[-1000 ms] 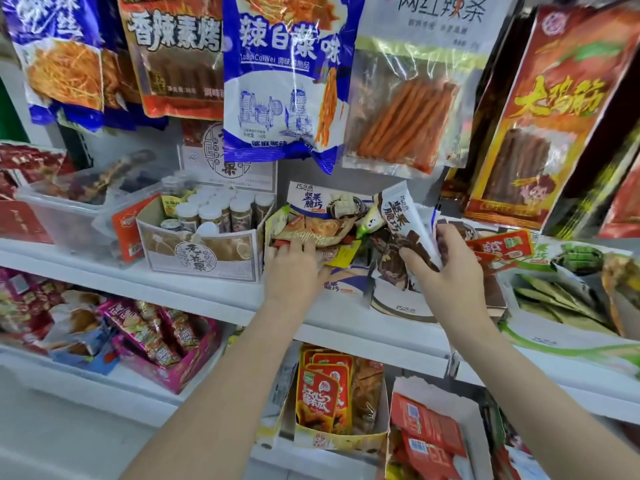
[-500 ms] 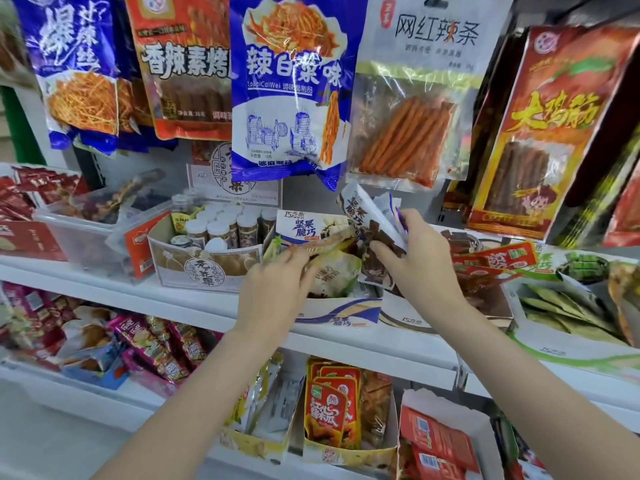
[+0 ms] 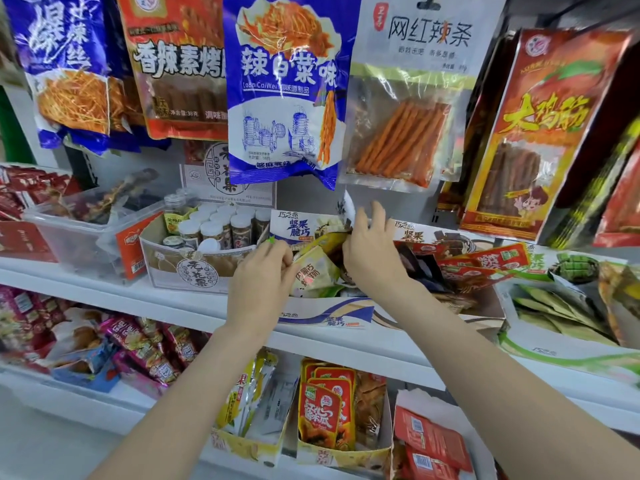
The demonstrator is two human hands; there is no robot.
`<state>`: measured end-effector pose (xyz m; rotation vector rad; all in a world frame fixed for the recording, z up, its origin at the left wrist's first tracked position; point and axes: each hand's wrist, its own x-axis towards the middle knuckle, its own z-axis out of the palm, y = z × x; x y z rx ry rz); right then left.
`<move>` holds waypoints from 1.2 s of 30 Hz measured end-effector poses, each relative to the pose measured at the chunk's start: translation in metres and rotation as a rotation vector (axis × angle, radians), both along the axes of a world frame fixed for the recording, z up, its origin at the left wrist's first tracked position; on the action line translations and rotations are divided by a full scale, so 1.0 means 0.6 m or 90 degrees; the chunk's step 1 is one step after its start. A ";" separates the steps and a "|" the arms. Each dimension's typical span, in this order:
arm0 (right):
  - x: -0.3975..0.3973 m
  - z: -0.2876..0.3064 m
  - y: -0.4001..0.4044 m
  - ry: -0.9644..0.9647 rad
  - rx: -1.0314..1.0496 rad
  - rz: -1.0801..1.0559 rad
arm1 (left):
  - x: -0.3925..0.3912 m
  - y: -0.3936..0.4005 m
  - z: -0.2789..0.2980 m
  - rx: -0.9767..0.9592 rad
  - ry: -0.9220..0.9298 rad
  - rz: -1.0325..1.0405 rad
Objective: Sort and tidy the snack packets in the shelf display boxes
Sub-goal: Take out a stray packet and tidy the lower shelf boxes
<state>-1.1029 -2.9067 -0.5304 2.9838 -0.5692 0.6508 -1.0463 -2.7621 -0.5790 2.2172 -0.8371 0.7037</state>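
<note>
A white and blue display box (image 3: 332, 315) stands on the middle shelf, filled with loose snack packets. My left hand (image 3: 261, 282) pinches the left edge of a pale yellow-green packet (image 3: 317, 271) at the box's front. My right hand (image 3: 372, 252) is inside the box and holds a white and brown packet (image 3: 348, 207), whose top sticks up behind my fingers. Dark brown packets (image 3: 420, 265) and red packets (image 3: 485, 263) lie in the neighbouring box to the right.
A carton of small white-capped jars (image 3: 211, 230) stands left of the box, a clear plastic tub (image 3: 79, 233) beyond it. Large snack bags (image 3: 284, 88) hang just above my hands. A green packet box (image 3: 561, 317) sits right. The lower shelf (image 3: 346, 348) carries more snack boxes.
My right hand has carried the white and brown packet left and down into the box. My left hand has risen from the box front and taken the pale packet's edge.
</note>
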 end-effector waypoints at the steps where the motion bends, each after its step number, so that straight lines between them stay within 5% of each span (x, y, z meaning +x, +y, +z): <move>1: -0.002 0.001 0.000 0.034 0.005 0.015 | 0.001 0.001 -0.002 -0.002 -0.004 -0.015; 8: -0.016 -0.001 -0.017 0.170 0.117 -0.017 | 0.001 0.008 -0.019 -0.002 -0.032 -0.092; 15: -0.040 -0.017 -0.010 -0.100 0.116 -0.001 | -0.014 0.016 -0.019 -0.052 0.055 -0.075; 20: -0.043 -0.032 -0.016 0.011 0.016 0.045 | -0.017 0.011 -0.018 -0.062 0.068 -0.098; 24: -0.009 -0.010 -0.025 0.064 0.068 0.012 | -0.021 0.014 -0.020 -0.051 0.053 -0.091; 31: -0.055 -0.011 -0.018 -0.051 0.033 0.178 | -0.025 0.023 -0.024 -0.055 0.114 -0.022; 36: -0.047 -0.004 0.008 -0.014 -0.006 0.247 | -0.029 0.031 -0.034 -0.062 0.133 -0.018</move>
